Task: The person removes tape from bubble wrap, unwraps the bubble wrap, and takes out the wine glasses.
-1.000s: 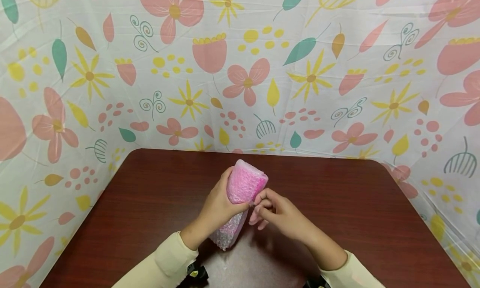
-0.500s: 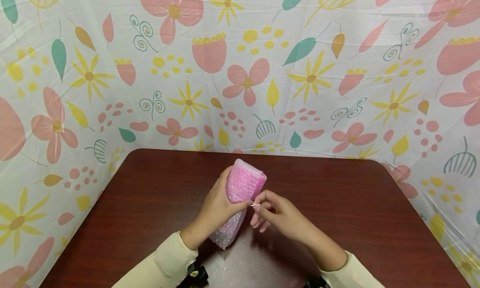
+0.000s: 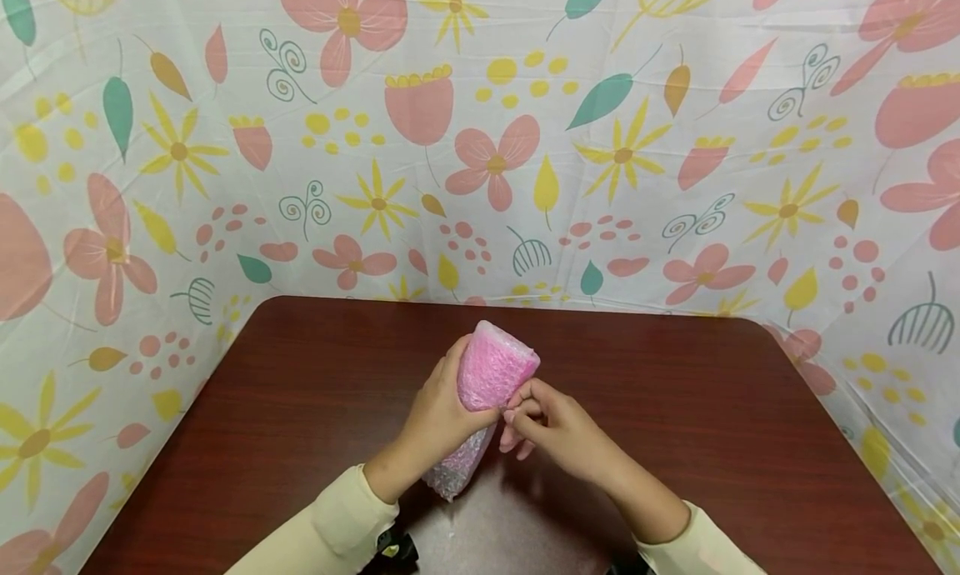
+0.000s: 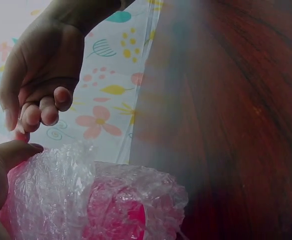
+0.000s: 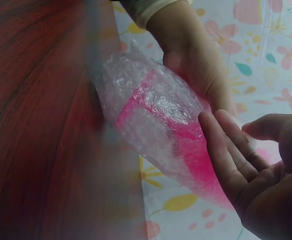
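Note:
A long pink package in clear bubble wrap (image 3: pixel 495 367) is tilted over the table, its upper end leaning away to the right. My left hand (image 3: pixel 438 417) grips it around the middle, thumb across the near side. Close against that thumb, my right hand (image 3: pixel 562 429) has its thumb and index finger bent together at the edge of the wrap. They seem to pinch a small bit of it, mostly hidden by the fingertips. In the right wrist view the package (image 5: pixel 151 105) shows pink through crinkled clear layers; the other right fingers reach out beside it.
The dark red-brown wooden table (image 3: pixel 300 367) spreads around the hands. A white cloth printed with flowers and leaves (image 3: pixel 495 100) hangs behind it and along both sides. Black straps (image 3: pixel 390 550) show under the left sleeve.
The shiny clear bit visible between the right fingertips half a second ago is now mostly hidden. The package and left hand have shifted slightly right; the left grip stays the same.

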### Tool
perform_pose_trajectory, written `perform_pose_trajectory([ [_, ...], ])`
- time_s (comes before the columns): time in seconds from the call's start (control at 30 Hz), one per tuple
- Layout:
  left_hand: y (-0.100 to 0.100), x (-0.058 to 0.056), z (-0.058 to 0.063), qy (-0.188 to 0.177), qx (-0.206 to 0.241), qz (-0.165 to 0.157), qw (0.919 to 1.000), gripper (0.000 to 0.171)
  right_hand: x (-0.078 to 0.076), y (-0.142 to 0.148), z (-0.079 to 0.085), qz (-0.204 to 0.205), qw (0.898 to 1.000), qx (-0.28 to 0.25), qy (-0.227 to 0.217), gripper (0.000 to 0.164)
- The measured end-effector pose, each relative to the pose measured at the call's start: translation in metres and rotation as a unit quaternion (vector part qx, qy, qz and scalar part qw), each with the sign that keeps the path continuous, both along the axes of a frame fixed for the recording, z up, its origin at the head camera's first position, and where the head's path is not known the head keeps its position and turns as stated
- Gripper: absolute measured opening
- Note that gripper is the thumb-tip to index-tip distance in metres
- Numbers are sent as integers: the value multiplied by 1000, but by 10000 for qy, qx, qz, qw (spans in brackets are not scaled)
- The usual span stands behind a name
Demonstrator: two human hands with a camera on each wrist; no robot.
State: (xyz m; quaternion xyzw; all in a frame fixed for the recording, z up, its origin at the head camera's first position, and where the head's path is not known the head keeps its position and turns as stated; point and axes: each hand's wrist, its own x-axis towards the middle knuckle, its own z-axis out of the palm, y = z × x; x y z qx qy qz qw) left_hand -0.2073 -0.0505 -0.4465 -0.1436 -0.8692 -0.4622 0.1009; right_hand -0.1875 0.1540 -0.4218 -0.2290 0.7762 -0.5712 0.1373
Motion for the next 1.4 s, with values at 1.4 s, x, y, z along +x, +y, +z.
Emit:
perform_pose_trajectory([
  [1.4,1,-1,-5,329,-496,293,9978,103,12,1,9,595,9969,-220,469,16],
])
